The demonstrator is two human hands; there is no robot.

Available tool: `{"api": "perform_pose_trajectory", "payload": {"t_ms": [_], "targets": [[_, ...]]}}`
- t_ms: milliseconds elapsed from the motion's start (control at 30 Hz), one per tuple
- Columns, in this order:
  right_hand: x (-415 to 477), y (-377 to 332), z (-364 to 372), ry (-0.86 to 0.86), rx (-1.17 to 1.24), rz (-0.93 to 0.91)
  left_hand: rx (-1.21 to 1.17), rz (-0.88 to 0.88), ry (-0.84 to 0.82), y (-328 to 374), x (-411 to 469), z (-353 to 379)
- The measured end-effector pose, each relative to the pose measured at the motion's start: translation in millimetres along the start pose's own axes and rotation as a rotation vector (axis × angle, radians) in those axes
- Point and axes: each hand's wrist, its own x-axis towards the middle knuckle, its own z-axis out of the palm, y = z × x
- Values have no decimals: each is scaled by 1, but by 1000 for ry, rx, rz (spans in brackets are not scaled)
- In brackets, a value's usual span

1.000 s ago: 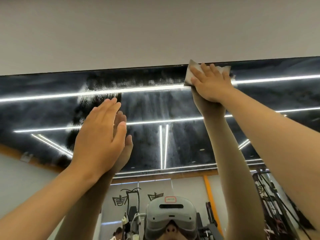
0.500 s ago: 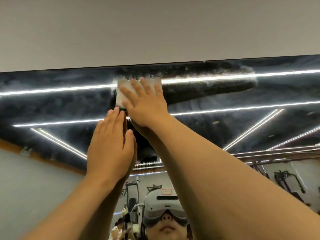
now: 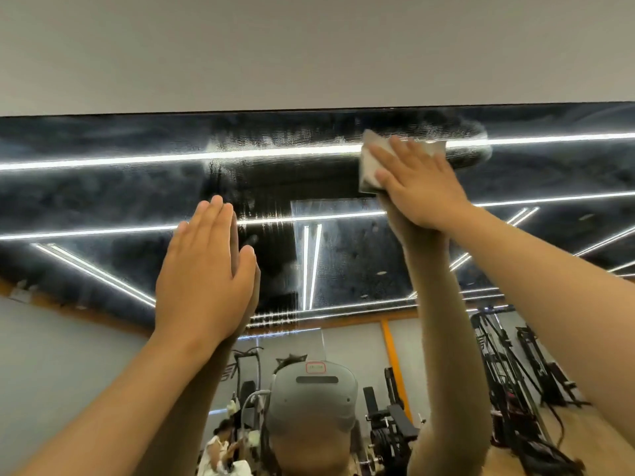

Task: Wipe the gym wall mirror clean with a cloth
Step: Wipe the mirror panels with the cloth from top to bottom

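The wall mirror (image 3: 103, 201) fills the middle of the view, hazy with smears, with a darker wiped band along its top edge. My right hand (image 3: 417, 187) presses a small white cloth (image 3: 369, 166) flat against the glass near the top, right of centre, fingers straight over it. My left hand (image 3: 206, 276) rests flat on the mirror lower down and to the left, fingers together and holding nothing. Both arms and a head-worn headset are reflected in the glass.
A plain pale wall (image 3: 309, 46) runs above the mirror's top edge. Reflected ceiling light strips (image 3: 86, 163) cross the glass. Gym machines (image 3: 508, 372) and a person (image 3: 220, 448) show in the reflection at the bottom.
My right hand swept the cloth left along the top strip, then back to the right, leaving a dark wiped band. My left hand stayed flat on the glass.
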Motion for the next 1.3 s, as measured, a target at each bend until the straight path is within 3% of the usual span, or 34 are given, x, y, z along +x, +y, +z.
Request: {"api": "perform_pose_trajectory", "payload": {"t_ms": [200, 333, 600, 800, 1100, 1233, 1300], "targets": [[-22, 54, -2, -18, -8, 163, 3, -1, 4, 1, 0, 0], [-27, 22, 4, -10, 27, 245, 13, 4, 15, 4, -1, 2], [-42, -150, 29, -5, 28, -263, -9, 8, -6, 2, 0, 0], [-54, -103, 28, -29, 32, -372, 37, -3, -26, 2, -1, -3], [-96, 51, 12, -33, 15, -3, 34, -21, -9, 5, -2, -2], [-101, 20, 18, 24, 57, 188, 60, -30, -14, 8, -2, 0], [-99, -23, 23, 62, 51, 171, 55, -27, -15, 6, -2, 2]]}}
